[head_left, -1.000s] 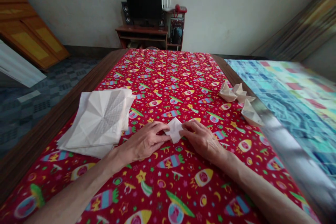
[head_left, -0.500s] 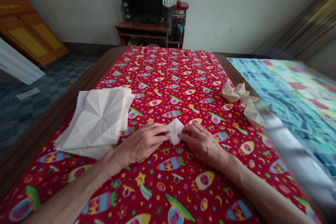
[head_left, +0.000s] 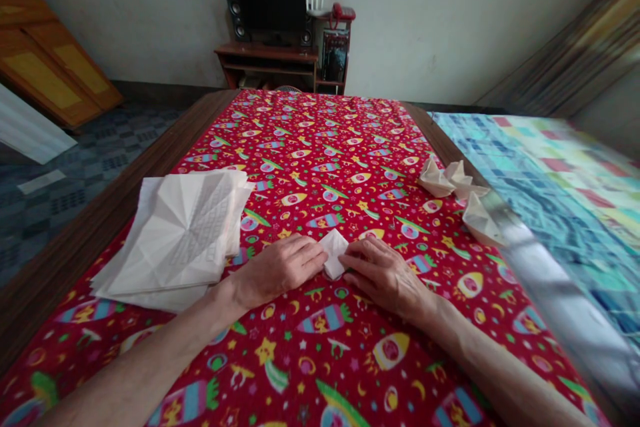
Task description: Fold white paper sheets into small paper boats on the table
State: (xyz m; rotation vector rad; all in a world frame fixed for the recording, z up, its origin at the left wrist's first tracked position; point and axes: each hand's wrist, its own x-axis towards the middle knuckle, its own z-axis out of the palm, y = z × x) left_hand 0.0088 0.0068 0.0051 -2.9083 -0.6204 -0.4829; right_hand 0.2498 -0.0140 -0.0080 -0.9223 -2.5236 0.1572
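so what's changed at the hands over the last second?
The left hand has closed its fingers together at the left edge of the small folded paper; its thumb, visible earlier, is now hidden. The right hand has spread its thumb nearer the wearer, fingers at the paper's right side. No clear pickup or release. Paper stack and three folded paper shapes unchanged.

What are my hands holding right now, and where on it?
A small folded white paper: left hand at its left edge, right hand at its right edge, fingertips on both. Whether they pinch or press is unclear.
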